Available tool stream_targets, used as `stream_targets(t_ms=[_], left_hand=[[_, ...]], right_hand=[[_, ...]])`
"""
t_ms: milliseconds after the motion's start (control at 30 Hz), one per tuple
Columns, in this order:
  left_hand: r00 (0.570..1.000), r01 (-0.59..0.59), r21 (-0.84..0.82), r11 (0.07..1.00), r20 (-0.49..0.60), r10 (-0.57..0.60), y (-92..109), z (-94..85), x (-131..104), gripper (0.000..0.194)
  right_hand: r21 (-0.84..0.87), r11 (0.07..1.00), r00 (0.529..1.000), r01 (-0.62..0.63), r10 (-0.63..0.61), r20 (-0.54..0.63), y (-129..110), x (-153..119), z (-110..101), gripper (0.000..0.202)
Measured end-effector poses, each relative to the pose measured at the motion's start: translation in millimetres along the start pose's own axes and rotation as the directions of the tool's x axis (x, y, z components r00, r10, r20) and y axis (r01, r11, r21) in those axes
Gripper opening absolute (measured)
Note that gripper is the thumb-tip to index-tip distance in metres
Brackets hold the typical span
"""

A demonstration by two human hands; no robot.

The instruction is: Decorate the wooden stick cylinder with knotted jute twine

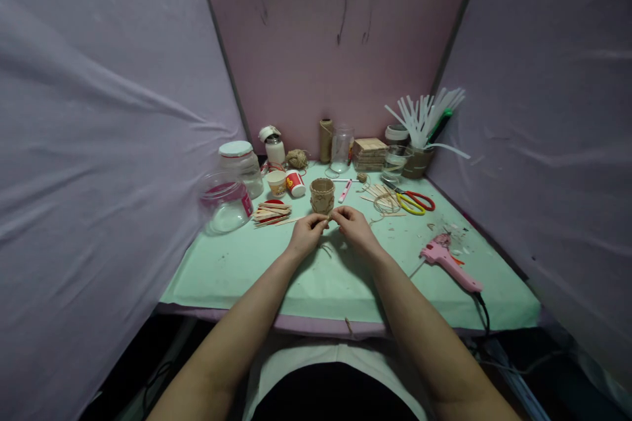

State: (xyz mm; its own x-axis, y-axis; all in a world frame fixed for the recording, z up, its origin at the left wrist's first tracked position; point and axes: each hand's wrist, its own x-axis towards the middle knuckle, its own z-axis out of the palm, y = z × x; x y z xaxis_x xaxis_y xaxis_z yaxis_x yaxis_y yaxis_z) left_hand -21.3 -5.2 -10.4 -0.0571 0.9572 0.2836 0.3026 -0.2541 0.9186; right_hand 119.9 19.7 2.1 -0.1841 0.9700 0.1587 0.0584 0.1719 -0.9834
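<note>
A small brown cup with a twine-like covering [322,197] stands upright in the middle of the table. Just in front of it, my left hand [309,233] and my right hand [352,223] meet, fingertips close together. Both hands are pinched on a short piece of twine [329,217], mostly hidden by the fingers. Short twine bits [326,248] lie on the cloth below the hands.
Left are clear jars [226,207], wooden sticks [272,212] and paper cups [295,183]. Right are scissors [411,201], more sticks with a twine coil [386,200], a pink glue gun [450,262] with its cord, and a pot of white glue sticks [419,161].
</note>
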Motion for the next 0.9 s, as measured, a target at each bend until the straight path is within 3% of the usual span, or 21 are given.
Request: stream_targets(t_ms=[400, 700, 900], left_hand=[[0.998, -0.057, 0.061, 0.997, -0.002, 0.057, 4, 0.1, -2, 0.024], [0.997, -0.007, 0.026, 1.000, -0.080, 0.009, 9, -1.3, -4, 0.027], [0.990, -0.001, -0.013, 1.000, -0.141, -0.001, 10, -0.3, -4, 0.025]], right_hand=[[-0.046, 0.999, 0.995, 0.009, -0.013, -0.094, 5, 2, 4, 0.026], [-0.012, 1.000, 1.000, 0.014, -0.014, 0.007, -2, -1, 3, 0.025], [-0.058, 0.997, 0.998, 0.057, -0.059, -0.035, -4, -2, 4, 0.023]])
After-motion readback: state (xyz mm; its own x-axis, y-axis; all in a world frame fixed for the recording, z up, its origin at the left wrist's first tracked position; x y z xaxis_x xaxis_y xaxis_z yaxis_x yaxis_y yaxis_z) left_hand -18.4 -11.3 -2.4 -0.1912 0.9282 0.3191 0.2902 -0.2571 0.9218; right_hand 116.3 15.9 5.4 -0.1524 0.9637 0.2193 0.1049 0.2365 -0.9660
